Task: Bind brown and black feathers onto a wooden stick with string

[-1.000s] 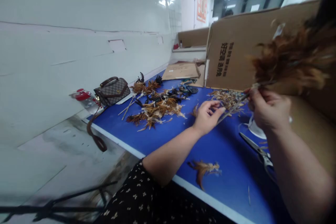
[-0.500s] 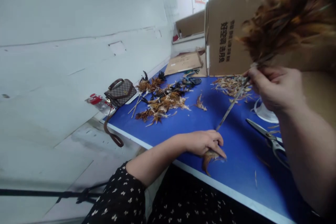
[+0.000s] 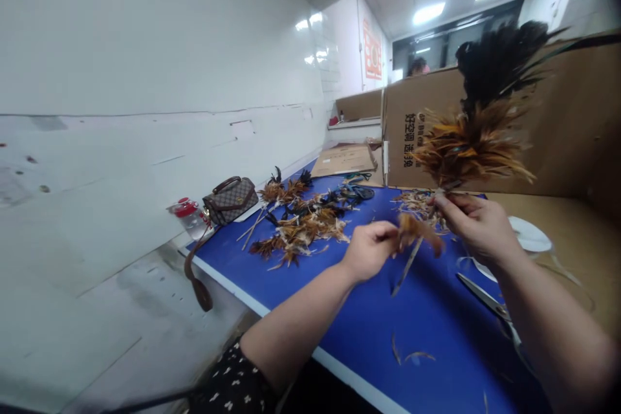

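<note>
My right hand point(image 3: 478, 223) is closed around the base of a feather duster point(image 3: 473, 142), brown-orange feathers below and black ones at the top. Its thin stick point(image 3: 406, 268) slants down to the left, over the blue table. My left hand point(image 3: 371, 251) pinches a small tuft of brown feathers point(image 3: 412, 231), slightly blurred, in front of the stick. Scissors point(image 3: 485, 296) lie under my right forearm, partly hidden by it. Two loose feathers point(image 3: 407, 354) rest near the table's front.
Piles of brown and black feathers point(image 3: 308, 229) cover the left of the blue table point(image 3: 359, 330). A handbag point(image 3: 231, 200) and a red-lidded bottle point(image 3: 191, 217) stand by the wall. A cardboard box point(image 3: 436, 103) rises behind; a white ribbon roll point(image 3: 531, 234) lies at right. A person point(image 3: 418, 66) is far back.
My left hand has risen from the table's front with the feather tuft, coming close to my right hand. The view has tilted up, showing the duster's black top. Two loose feathers now show on the table.
</note>
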`<control>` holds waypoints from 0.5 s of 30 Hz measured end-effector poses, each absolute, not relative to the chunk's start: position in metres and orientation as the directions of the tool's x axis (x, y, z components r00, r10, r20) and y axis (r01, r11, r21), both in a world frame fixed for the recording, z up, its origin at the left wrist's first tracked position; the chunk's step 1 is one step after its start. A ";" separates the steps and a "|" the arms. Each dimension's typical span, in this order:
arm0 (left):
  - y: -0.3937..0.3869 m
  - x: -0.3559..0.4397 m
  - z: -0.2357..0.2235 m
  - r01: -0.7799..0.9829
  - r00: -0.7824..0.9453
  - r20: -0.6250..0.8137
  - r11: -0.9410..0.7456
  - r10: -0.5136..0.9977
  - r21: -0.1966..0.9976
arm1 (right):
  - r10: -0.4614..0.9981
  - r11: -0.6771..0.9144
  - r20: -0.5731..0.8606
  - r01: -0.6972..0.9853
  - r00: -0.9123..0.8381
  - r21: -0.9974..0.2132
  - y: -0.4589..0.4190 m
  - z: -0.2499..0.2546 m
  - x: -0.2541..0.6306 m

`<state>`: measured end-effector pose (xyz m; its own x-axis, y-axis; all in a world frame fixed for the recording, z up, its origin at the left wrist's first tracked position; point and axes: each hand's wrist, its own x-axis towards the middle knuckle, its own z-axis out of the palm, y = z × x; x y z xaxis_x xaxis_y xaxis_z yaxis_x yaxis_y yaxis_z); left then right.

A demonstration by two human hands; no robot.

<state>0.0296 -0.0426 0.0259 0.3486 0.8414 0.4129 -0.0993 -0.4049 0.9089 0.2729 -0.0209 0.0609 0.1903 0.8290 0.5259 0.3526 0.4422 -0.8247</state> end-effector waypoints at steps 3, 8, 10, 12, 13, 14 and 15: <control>-0.025 0.060 0.056 -0.230 0.217 0.387 -0.339 0.896 0.912 | 0.855 0.431 0.498 0.339 0.143 -0.837 -0.023 0.061 0.265; -0.005 0.106 0.060 -0.266 0.014 0.340 -0.324 0.940 0.908 | 0.812 0.477 0.566 0.395 0.145 -0.785 -0.025 0.063 0.262; -0.003 0.114 0.055 -0.232 -0.007 0.395 -0.386 0.919 0.893 | 0.812 0.465 0.568 0.444 0.131 -0.766 -0.025 0.064 0.264; -0.001 0.117 0.050 -0.177 -0.026 0.474 -0.470 0.880 0.865 | 0.823 0.447 0.559 0.489 0.105 -0.749 -0.024 0.062 0.266; 0.001 0.117 0.049 -0.146 -0.033 0.505 -0.504 0.862 0.851 | 0.826 0.441 0.555 0.505 0.094 -0.742 -0.023 0.061 0.267; 0.003 0.116 0.048 -0.117 -0.032 0.527 -0.526 0.850 0.842 | 0.829 0.439 0.554 0.516 0.085 -0.736 -0.021 0.059 0.268; 0.005 0.114 0.049 -0.089 -0.024 0.539 -0.539 0.842 0.837 | 0.830 0.438 0.553 0.522 0.078 -0.732 -0.019 0.057 0.268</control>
